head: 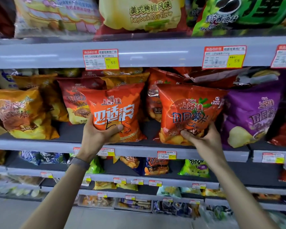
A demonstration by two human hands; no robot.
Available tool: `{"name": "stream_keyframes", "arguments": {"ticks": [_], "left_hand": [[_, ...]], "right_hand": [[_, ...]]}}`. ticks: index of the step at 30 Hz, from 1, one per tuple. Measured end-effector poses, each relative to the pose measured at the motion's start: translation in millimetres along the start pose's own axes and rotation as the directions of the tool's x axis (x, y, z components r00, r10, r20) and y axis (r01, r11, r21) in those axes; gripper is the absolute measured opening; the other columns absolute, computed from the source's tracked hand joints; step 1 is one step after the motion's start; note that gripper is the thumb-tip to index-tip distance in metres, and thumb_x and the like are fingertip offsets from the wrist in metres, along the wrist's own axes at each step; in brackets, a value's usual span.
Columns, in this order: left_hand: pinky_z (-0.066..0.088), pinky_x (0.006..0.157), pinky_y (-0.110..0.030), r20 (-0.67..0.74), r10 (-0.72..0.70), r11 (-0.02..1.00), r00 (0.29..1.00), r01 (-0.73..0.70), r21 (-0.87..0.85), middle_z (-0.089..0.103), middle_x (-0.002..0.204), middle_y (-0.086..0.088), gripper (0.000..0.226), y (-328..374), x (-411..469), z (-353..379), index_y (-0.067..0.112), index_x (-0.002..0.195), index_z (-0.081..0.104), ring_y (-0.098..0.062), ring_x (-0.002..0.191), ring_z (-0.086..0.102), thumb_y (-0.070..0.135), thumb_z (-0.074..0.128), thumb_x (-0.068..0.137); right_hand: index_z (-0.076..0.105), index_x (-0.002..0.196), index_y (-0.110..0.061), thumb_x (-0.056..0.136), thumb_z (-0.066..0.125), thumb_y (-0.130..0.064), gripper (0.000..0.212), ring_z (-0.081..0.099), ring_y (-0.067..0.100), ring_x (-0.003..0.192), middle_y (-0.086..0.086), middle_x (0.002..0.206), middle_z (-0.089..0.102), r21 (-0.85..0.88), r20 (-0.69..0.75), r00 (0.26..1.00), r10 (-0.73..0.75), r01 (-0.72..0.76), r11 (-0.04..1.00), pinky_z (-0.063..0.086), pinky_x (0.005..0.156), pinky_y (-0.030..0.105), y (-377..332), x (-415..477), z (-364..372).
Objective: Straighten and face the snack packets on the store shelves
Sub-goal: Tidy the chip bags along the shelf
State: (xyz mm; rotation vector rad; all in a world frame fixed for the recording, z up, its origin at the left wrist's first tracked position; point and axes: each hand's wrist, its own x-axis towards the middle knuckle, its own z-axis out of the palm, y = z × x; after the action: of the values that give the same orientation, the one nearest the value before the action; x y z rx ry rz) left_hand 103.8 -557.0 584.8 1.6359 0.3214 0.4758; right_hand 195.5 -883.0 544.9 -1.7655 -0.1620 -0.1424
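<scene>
My left hand [98, 133] grips the lower left corner of an orange-red snack packet [116, 111] with white lettering, thumb across its front. My right hand [200, 138] holds the bottom of a red potato-chip packet [190, 111], thumb pressed on its front. Both packets stand upright and face outward at the front of the middle shelf [40, 143]. Behind and between them more red and orange packets [73, 103] lean at angles.
A purple chip packet [253, 116] stands to the right and a yellow-orange one [21, 113] to the left. The shelf above carries large bags [142, 14] and price tags [101, 59]. Lower shelves [139, 177] hold several small packets.
</scene>
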Motion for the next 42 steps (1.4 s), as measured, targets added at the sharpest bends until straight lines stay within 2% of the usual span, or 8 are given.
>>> {"name": "stream_keyframes", "arguments": {"ticks": [3,8,16,19,23,31,36,42], "left_hand": [[0.065,0.081,-0.032,-0.071,0.014,1.000,0.997,-0.014,0.013,0.080,0.112,0.004,0.071,2.0,-9.1,-18.4,0.017,0.126,0.062,-0.016,0.101,0.078,0.018,0.094,0.062],[0.063,0.076,-0.025,-0.103,0.016,0.999,0.995,-0.019,-0.030,0.081,0.109,0.007,0.069,9.9,-30.2,-37.0,0.017,0.125,0.061,-0.015,0.098,0.078,0.007,0.090,0.064],[0.066,0.084,-0.044,-0.036,0.004,1.000,0.999,-0.005,-0.013,0.079,0.118,-0.002,0.067,23.9,-54.0,-32.0,0.015,0.130,0.058,-0.024,0.106,0.077,0.004,0.089,0.072],[0.065,0.085,-0.041,0.017,0.008,0.999,1.000,-0.009,0.036,0.079,0.118,0.001,0.072,30.9,-61.2,-16.3,0.017,0.132,0.058,-0.020,0.106,0.077,0.011,0.092,0.069],[0.065,0.080,-0.031,0.118,-0.007,0.999,0.993,0.003,0.033,0.079,0.116,0.004,0.074,40.2,-70.1,15.0,0.017,0.134,0.056,-0.016,0.103,0.078,0.008,0.091,0.070],[0.063,0.091,-0.038,0.279,-0.022,0.987,0.960,-0.024,0.161,0.077,0.117,0.014,0.086,38.3,-78.1,109.7,0.034,0.129,0.056,-0.006,0.104,0.075,0.047,0.099,0.056],[0.062,0.089,-0.043,0.234,-0.013,0.958,0.972,-0.055,0.281,0.074,0.117,0.016,0.098,31.1,-65.9,171.9,0.038,0.129,0.053,-0.010,0.103,0.073,0.077,0.090,0.047],[0.061,0.086,-0.048,0.173,-0.053,0.896,0.984,-0.029,0.443,0.073,0.113,0.004,0.103,33.3,-58.4,213.0,0.030,0.123,0.048,-0.027,0.099,0.073,0.092,0.073,0.045]], "right_hand": [[0.053,0.135,-0.025,0.071,0.094,-0.033,0.076,0.061,-0.017,0.098,-0.022,0.116,0.068,0.018,0.026,1.000,0.003,-0.003,1.000,0.042,0.082,0.006,-3.2,1.4,28.5],[0.052,0.139,-0.027,0.074,0.093,-0.034,0.077,0.061,-0.017,0.102,-0.024,0.117,0.068,0.039,0.090,0.996,0.004,-0.007,0.999,0.047,0.094,0.021,-8.4,-2.8,73.0],[0.041,0.151,-0.030,0.080,0.088,-0.038,0.085,0.053,-0.016,0.102,-0.037,0.114,0.053,0.025,0.120,0.993,0.009,-0.012,1.000,0.040,0.105,0.024,-19.0,-2.9,92.8],[0.043,0.150,-0.030,0.082,0.086,-0.040,0.082,0.056,-0.011,0.107,-0.025,0.122,0.060,0.006,0.117,0.993,-0.001,0.001,1.000,0.041,0.098,0.019,-17.6,-9.8,84.6],[0.051,0.143,-0.029,0.089,0.079,-0.041,0.062,0.061,0.003,0.117,-0.015,0.128,0.064,0.035,0.048,0.999,-0.013,0.012,0.999,0.049,0.101,0.029,-9.4,-25.5,60.2],[0.070,0.122,-0.028,0.106,0.058,-0.029,0.020,0.068,0.005,0.111,-0.014,0.115,0.075,0.208,-0.163,0.982,0.095,-0.060,0.976,0.055,0.096,0.037,-4.7,-64.4,-10.4],[0.069,0.125,-0.032,0.099,0.057,-0.053,0.036,0.070,0.012,0.112,-0.008,0.118,0.075,0.234,-0.147,0.977,0.152,-0.115,0.965,0.056,0.099,0.049,-1.7,-69.9,-40.8],[0.066,0.128,-0.042,0.088,0.066,-0.063,0.045,0.067,-0.002,0.108,-0.024,0.115,0.073,0.116,-0.096,0.991,0.096,-0.084,0.990,0.054,0.101,0.036,-9.0,-51.1,-54.3]]}}
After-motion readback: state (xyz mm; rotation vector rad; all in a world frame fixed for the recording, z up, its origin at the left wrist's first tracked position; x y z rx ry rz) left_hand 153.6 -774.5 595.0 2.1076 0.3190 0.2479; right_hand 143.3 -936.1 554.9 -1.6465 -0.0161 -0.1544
